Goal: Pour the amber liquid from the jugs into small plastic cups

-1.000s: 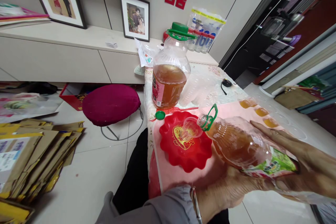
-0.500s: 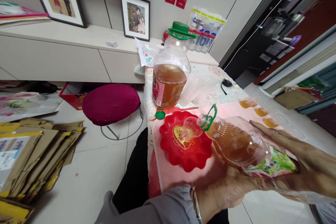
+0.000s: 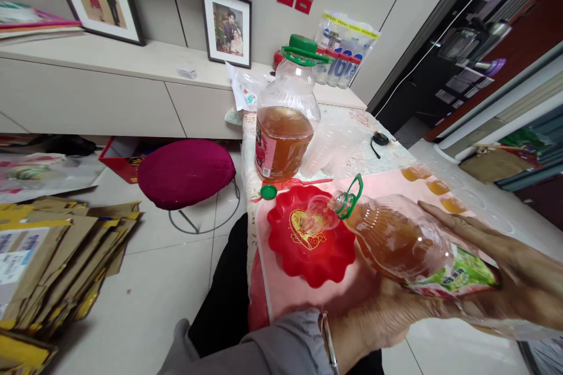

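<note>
A large clear jug of amber liquid lies tipped on its side, its open mouth and green ring pointing left. My left hand cups it from below. My right hand lies over its top and labelled end, fingers stretched along it. The jug's mouth is at the rim of a small clear plastic cup that stands on a red scalloped plate. A loose green cap sits left of the plate.
A second capped jug, half full of amber liquid, stands behind the plate. Several filled cups line the table's right side beside empty ones. A dark red stool and flattened cardboard are on the floor to the left.
</note>
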Demonstrator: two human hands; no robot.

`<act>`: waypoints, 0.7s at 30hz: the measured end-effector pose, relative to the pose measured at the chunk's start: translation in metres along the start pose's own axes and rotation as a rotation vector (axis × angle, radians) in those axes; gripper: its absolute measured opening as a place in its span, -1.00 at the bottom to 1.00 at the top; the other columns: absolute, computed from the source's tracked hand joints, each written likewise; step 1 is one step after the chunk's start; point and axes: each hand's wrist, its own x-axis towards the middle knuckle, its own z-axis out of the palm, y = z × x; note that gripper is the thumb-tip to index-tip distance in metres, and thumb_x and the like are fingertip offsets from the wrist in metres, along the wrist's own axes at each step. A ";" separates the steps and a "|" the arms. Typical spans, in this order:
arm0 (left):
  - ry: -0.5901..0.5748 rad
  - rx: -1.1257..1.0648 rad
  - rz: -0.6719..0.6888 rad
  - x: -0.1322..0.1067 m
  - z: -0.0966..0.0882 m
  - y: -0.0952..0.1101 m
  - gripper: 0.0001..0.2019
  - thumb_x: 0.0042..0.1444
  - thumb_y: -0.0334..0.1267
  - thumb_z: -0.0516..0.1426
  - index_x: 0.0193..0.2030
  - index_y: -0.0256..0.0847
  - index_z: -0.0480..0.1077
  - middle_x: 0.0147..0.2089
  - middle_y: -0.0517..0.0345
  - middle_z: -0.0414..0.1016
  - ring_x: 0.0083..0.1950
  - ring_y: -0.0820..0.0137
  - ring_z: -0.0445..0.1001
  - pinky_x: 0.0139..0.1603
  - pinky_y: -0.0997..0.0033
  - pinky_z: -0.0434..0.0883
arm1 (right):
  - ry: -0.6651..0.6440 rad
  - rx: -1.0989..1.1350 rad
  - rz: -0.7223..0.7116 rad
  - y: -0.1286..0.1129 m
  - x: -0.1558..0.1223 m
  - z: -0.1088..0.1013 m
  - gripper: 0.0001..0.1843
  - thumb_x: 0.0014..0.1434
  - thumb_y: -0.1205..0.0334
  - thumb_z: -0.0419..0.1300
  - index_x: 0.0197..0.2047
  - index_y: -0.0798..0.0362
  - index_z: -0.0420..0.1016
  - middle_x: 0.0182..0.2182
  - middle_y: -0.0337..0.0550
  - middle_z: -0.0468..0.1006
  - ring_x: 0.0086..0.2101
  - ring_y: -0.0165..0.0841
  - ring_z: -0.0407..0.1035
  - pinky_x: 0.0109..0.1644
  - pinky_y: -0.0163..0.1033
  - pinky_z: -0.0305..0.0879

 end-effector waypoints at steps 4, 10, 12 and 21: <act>-0.089 0.051 0.006 0.001 -0.004 -0.002 -0.07 -0.31 -0.13 0.59 0.30 -0.10 0.45 0.38 -0.17 0.46 0.48 -0.23 0.29 0.53 -0.35 0.16 | 0.012 -0.012 -0.030 -0.003 0.002 -0.002 0.25 -0.06 -0.23 0.47 0.58 -0.42 -0.06 0.49 -0.07 0.28 0.33 0.25 0.31 0.24 0.25 0.33; -0.062 0.043 -0.043 0.003 -0.006 -0.003 -0.04 -0.49 -0.15 0.62 0.20 -0.16 0.52 0.30 -0.21 0.53 0.39 -0.21 0.42 0.49 -0.50 0.14 | 0.042 -0.026 -0.033 -0.007 0.003 -0.004 0.20 -0.05 -0.25 0.46 0.56 -0.45 -0.01 0.46 -0.06 0.33 0.29 0.24 0.35 0.19 0.24 0.39; -0.077 0.055 -0.041 0.003 -0.007 -0.004 -0.09 -0.43 -0.17 0.61 0.18 -0.17 0.52 0.33 -0.18 0.50 0.41 -0.15 0.40 0.52 -0.40 0.16 | 0.050 -0.028 -0.035 -0.008 0.004 -0.004 0.20 -0.06 -0.26 0.47 0.55 -0.48 0.01 0.45 -0.08 0.35 0.28 0.25 0.37 0.16 0.23 0.43; -0.044 0.053 -0.040 0.001 -0.009 -0.005 0.15 -0.41 -0.21 0.61 0.42 -0.09 0.30 0.38 -0.20 0.45 0.46 -0.24 0.32 0.49 -0.42 0.17 | -0.004 -0.003 -0.011 -0.004 0.002 -0.004 0.24 -0.05 -0.23 0.47 0.58 -0.39 -0.05 0.49 -0.08 0.27 0.33 0.22 0.31 0.29 0.17 0.30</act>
